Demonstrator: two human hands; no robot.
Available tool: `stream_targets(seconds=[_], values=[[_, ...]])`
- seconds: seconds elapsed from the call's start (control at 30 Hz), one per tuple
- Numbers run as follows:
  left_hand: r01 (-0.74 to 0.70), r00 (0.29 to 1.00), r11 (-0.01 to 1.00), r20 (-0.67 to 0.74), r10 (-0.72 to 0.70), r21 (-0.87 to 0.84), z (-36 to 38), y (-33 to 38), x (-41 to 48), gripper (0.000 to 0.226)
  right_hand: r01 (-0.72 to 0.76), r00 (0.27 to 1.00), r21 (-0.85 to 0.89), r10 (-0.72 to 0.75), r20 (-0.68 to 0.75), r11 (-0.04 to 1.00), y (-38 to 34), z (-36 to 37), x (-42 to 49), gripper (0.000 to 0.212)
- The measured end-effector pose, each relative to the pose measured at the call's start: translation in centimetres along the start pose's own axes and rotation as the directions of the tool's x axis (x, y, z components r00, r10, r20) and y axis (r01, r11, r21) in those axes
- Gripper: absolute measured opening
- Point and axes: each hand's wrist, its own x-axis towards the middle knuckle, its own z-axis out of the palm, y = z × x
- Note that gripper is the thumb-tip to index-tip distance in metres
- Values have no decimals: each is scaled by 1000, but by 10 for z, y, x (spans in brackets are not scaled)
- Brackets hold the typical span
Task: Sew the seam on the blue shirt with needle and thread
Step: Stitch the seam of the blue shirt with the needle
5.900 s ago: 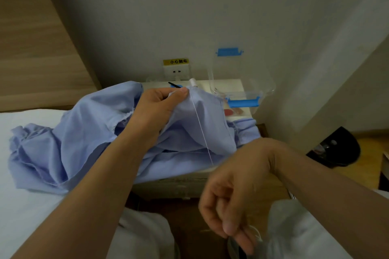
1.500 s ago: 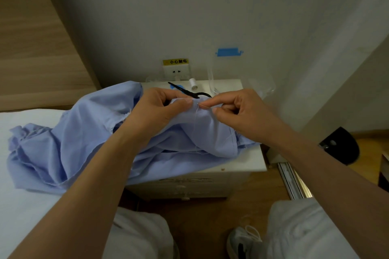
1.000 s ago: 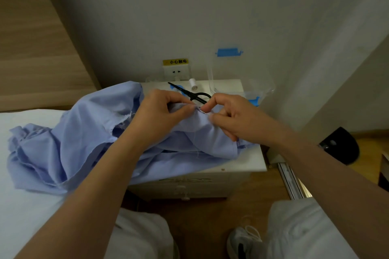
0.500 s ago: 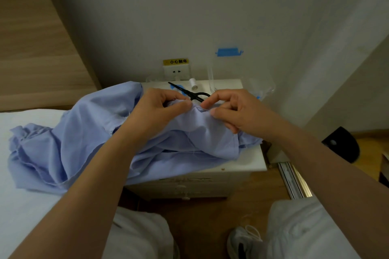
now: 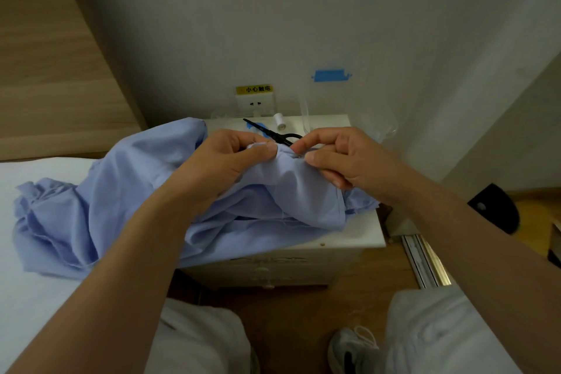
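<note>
Right hand (image 5: 349,161) back at seam after thread-pull. It and left hand (image 5: 218,167) pinch blue shirt (image 5: 106,206); needle unseen, may prick left thumb (image 5: 264,150) at its 9 o'clock.

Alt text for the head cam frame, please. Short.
A person's left hand and right hand pinch a raised fold of a blue shirt close together, as if stitching; the needle is too small to make out. The shirt drapes from a white bed onto a white nightstand, where black scissors and a white thread spool sit behind the hands.

shirt (image 5: 121,200) across bed (image 5: 27,297) & nightstand (image 5: 361,234), scissors (image 5: 273,134) behind hands
</note>
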Motion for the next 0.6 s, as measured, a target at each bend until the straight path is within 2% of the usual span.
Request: stream_targets(seconds=[0.2, 0.4, 0.6], values=[[-6, 999, 990, 51, 13, -139, 3, 3, -1, 24, 10, 1000, 82, -11, 9, 997, 2, 0, 0, 21], [45, 995, 972, 95, -24, -229, 6, 4, 0, 28, 27, 999, 86, -28, 16, 996, 6, 2, 1, 20], [52, 999, 939, 22, -48, -339, 5, 8, 1, 24, 59, 998, 213, -57, -13, 975, 3, 0, 3, 20]])
